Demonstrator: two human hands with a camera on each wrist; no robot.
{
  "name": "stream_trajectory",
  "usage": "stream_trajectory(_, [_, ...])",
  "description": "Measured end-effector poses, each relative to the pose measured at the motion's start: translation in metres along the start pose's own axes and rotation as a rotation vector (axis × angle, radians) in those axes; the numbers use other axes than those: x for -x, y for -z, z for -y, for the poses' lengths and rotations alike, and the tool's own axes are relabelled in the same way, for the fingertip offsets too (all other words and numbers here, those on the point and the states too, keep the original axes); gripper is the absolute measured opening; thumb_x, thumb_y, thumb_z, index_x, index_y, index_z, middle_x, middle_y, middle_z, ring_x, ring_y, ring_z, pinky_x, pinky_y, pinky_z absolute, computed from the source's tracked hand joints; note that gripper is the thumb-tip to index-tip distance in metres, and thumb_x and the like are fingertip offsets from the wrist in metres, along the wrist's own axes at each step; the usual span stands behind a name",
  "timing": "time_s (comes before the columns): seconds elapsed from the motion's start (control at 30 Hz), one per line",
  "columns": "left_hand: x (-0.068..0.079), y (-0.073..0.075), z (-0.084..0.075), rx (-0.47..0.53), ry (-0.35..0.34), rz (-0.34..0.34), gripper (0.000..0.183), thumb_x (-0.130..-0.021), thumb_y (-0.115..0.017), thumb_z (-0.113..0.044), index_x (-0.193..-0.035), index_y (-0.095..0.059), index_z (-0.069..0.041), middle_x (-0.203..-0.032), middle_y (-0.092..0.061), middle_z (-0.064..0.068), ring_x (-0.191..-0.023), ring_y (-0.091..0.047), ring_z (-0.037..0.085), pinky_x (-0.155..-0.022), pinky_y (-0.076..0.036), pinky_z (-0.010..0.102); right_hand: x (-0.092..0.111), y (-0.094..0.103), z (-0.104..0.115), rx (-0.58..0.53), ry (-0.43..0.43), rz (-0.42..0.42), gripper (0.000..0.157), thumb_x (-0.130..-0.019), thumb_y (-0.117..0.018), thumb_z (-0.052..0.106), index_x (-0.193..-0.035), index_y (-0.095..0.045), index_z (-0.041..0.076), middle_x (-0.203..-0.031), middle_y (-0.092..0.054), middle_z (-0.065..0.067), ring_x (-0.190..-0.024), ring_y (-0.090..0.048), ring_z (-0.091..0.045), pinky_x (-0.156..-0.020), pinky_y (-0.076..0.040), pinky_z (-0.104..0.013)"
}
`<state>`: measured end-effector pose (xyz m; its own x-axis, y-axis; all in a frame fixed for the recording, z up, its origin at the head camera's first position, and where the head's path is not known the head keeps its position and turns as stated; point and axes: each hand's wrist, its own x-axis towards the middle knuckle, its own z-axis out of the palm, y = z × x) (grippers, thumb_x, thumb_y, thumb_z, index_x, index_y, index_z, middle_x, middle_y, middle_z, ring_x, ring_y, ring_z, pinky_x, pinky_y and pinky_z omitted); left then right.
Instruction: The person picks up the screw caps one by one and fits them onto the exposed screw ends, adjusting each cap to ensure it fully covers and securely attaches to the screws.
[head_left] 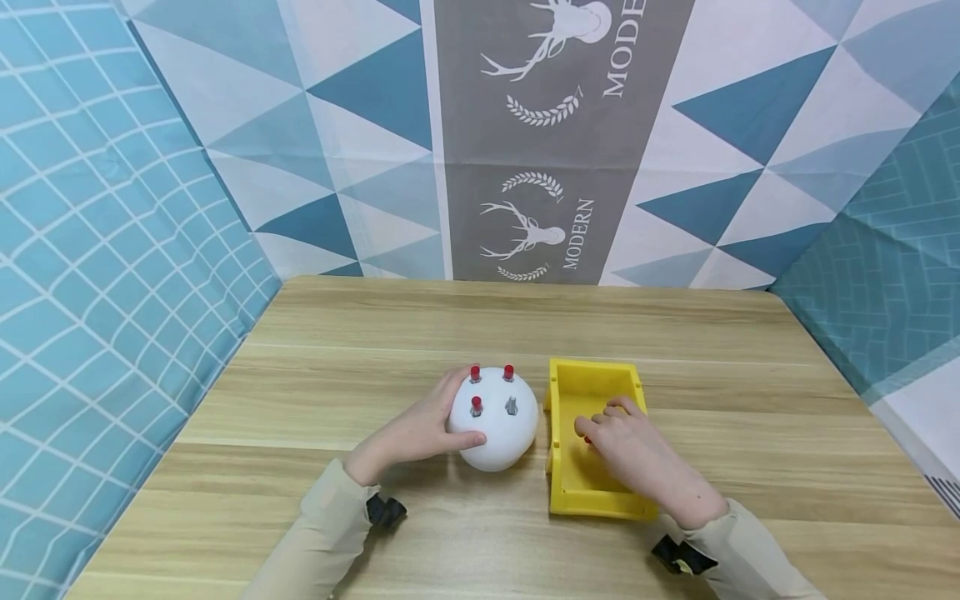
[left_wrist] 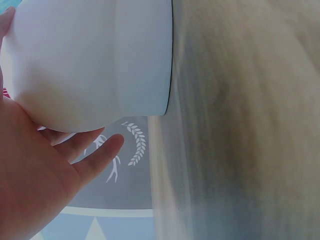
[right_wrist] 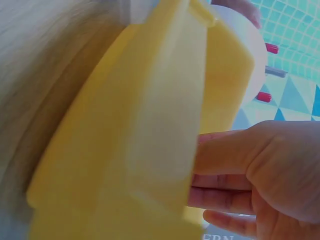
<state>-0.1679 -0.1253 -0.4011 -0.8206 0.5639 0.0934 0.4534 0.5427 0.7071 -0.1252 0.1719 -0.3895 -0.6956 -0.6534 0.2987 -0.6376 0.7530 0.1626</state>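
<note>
A white dome-shaped body [head_left: 495, 446] stands on the table with several upright bolts on its top. Three bolts wear red caps [head_left: 476, 404]; the near right bolt [head_left: 512, 406] is bare metal. My left hand [head_left: 420, 427] grips the dome from the left, thumb across its front and fingers round its far side. Inside the yellow bin [head_left: 600, 504], my right hand [head_left: 626, 442] has its fingers curled down and pinches a small red cap [head_left: 588, 440], which shows at the fingertips. In the right wrist view the bin's wall [right_wrist: 150, 125] hides those fingertips.
The bin stands close to the dome's right side, with a narrow gap between them. Both rest on a wood-grain table [head_left: 360, 317]. A patterned cloth [head_left: 525, 142] hangs behind the table's far edge, and blue tiled cloths hang at both sides.
</note>
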Motion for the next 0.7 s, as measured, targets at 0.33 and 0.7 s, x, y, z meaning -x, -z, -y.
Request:
stream_trajectory(0.33, [0.0, 0.0, 0.0, 0.006, 0.0, 0.003, 0.088, -0.073, -0.069, -0.051, -0.141, -0.021, -0.02, -0.138, -0.03, -0.001, -0.116, -0.041, 0.017, -0.096, -0.039, 0.041, -0.006, 0.011, 0.001, -0.022, 0.003, -0.079, 0.018, -0.073, -0.073, 0.006, -0.073, -0.057, 0.015, -0.067, -0.055, 0.005, -0.069, -0.053, -0.016, -0.085, -0.041, -0.038])
stream_trajectory(0.7, [0.0, 0.0, 0.0, 0.009, 0.006, 0.005, 0.09, -0.073, -0.068, -0.052, -0.142, -0.02, -0.018, -0.14, -0.028, 0.002, -0.118, -0.04, 0.019, -0.097, -0.037, 0.042, -0.019, 0.024, 0.006, -0.053, -0.006, -0.146, 0.015, -0.073, -0.075, 0.011, -0.084, -0.067, 0.015, -0.08, -0.062, 0.001, -0.08, -0.057, -0.019, -0.087, -0.04, -0.039])
